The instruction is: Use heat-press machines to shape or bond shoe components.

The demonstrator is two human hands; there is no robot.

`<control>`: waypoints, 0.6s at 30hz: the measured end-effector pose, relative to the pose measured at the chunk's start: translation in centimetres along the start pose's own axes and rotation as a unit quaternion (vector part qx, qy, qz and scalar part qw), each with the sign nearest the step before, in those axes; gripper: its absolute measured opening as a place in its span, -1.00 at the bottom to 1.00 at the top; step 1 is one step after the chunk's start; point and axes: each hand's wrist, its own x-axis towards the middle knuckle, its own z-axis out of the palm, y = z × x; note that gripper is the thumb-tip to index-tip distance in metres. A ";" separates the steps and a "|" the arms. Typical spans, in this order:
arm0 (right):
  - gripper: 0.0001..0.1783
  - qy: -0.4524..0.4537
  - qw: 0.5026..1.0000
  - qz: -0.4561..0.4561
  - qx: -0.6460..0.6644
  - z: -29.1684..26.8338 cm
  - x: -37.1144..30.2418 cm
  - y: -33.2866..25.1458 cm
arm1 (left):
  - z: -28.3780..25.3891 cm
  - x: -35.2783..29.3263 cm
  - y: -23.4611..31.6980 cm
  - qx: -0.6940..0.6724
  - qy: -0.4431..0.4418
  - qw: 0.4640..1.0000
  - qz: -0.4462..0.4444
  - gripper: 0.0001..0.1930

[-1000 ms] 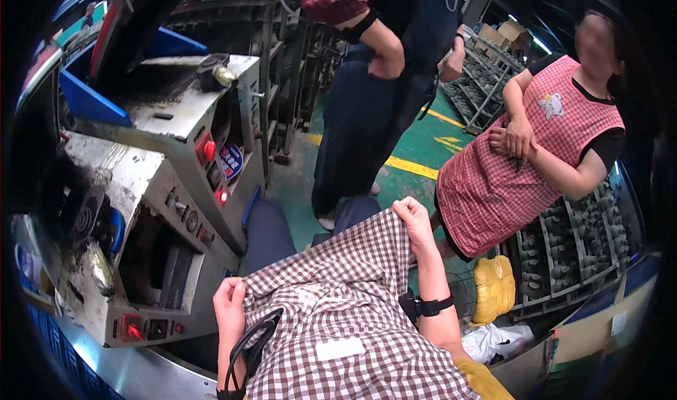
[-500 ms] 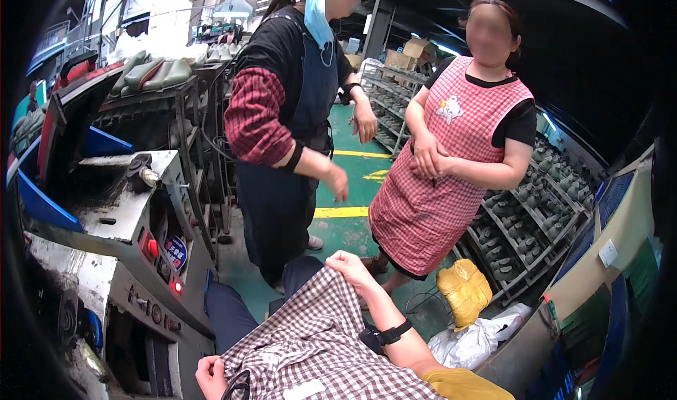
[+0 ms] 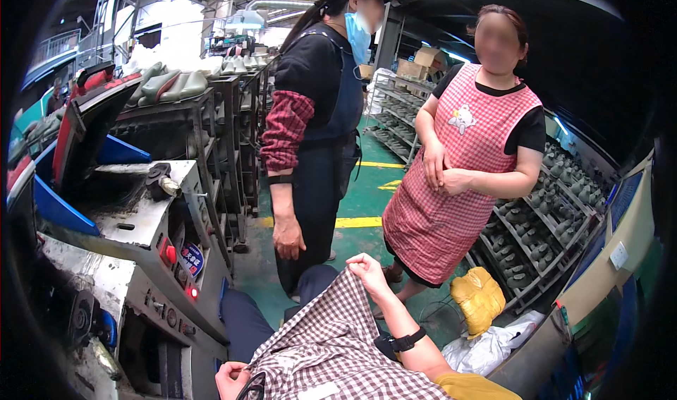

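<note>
A brown-and-white checked apron (image 3: 321,345) lies over my lap, pulled taut between my two hands. At the lower edge, my left hand (image 3: 233,380) pinches one side of it, beside a dark looped cord (image 3: 255,386). My right hand (image 3: 368,274) is raised farther out, its fingers closed on the apron's upper corner. On my right wrist sits a black band (image 3: 405,341). The cloth between the hands slopes down from right to left and hides part of my dark-trousered legs (image 3: 243,320).
A person in a dark apron (image 3: 324,188) and another in a pink checked apron (image 3: 458,209) stand ahead. At left is a worn machine (image 3: 141,223) with a red button. Shoe racks (image 3: 543,238), a yellow bundle (image 3: 478,301) and a white plastic bag (image 3: 490,347) lie right.
The scene has shifted rightward and slightly down in view. The person in the dark apron has lowered the arms and stands more upright. Both my hands keep hold of the checked apron.
</note>
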 end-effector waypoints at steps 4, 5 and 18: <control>-0.89 0.018 1.000 -0.020 0.002 0.6 0.0 -0.5 | 0.2 -0.2 -0.3 -0.097 -0.026 0.995 -0.027 -0.97; -0.89 0.029 0.999 -0.030 0.006 0.6 -0.1 -0.6 | 0.0 -0.1 -0.5 -0.086 -0.028 0.996 0.002 -0.90; -0.90 0.096 0.993 -0.061 0.037 -0.9 -0.4 -1.0 | 0.2 1.0 -2.4 -0.071 -0.014 0.996 -0.048 -0.95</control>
